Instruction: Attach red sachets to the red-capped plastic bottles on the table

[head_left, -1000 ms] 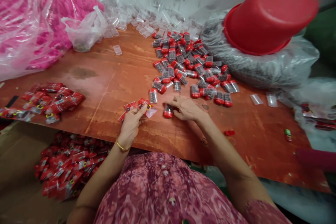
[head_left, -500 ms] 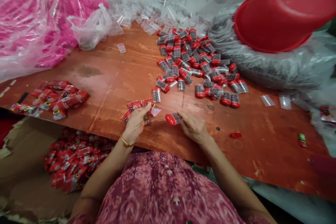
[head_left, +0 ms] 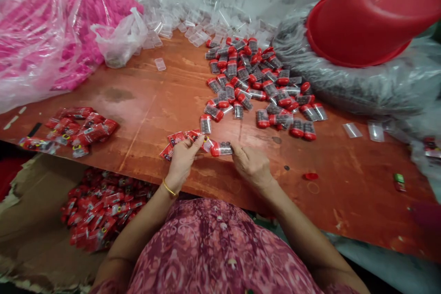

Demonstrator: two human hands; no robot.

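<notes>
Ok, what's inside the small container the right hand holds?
Dark pieces show through the clear part of the container. Its red end is opaque, hiding anything inside, and the right hand seems to cover the opposite tip.

We seem to be in a packing workshop: across the worn wooden surface [head_left: 172, 85] we see heaped red-capped containers [head_left: 232, 70], many clear plastic cases [head_left: 198, 36], a bulging pink-filled bag [head_left: 65, 32] and a bulky grey bag [head_left: 347, 89], with a cardboard box [head_left: 37, 225] of red packets [head_left: 98, 213] below.
</notes>
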